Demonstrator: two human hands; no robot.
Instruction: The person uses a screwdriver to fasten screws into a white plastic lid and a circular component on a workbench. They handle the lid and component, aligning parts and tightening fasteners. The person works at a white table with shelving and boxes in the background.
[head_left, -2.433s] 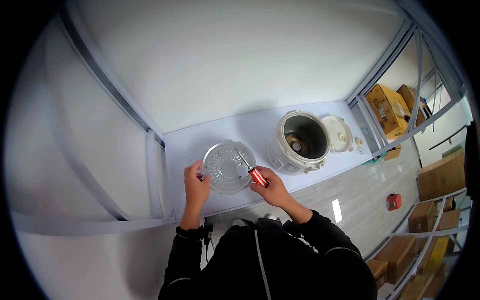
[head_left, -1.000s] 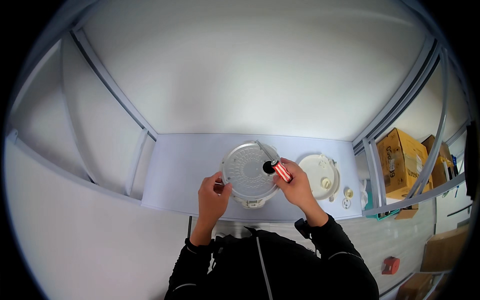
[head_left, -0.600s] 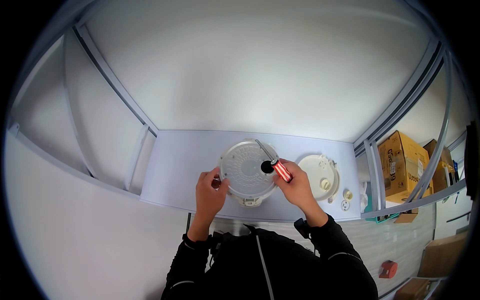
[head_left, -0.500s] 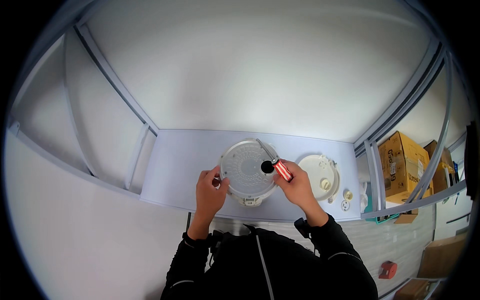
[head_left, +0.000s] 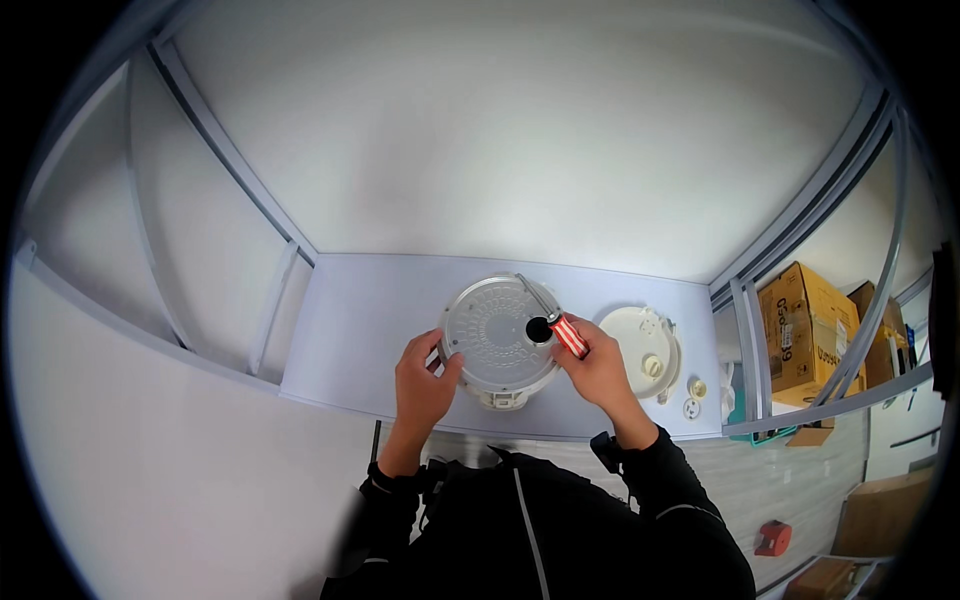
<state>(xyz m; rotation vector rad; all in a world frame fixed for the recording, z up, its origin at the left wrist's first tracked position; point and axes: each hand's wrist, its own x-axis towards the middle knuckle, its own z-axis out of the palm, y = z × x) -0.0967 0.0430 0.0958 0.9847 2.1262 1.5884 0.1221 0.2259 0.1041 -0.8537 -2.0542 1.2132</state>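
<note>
Hands at frame centre work a round metal inner lid [head_left: 497,335] on the pale bench [head_left: 360,320]: left hand [head_left: 425,378] grips its rim, right hand [head_left: 597,368] clasps a red-handled screwdriver [head_left: 555,322]. Fastener work appears underway; next comes seating the tip squarely.

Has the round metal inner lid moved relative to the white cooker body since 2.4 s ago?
Yes. The metal inner lid was held to the left of the open cooker body then; now it sits on top of it, covering the opening, with the white outer lid lying to its right.
</note>
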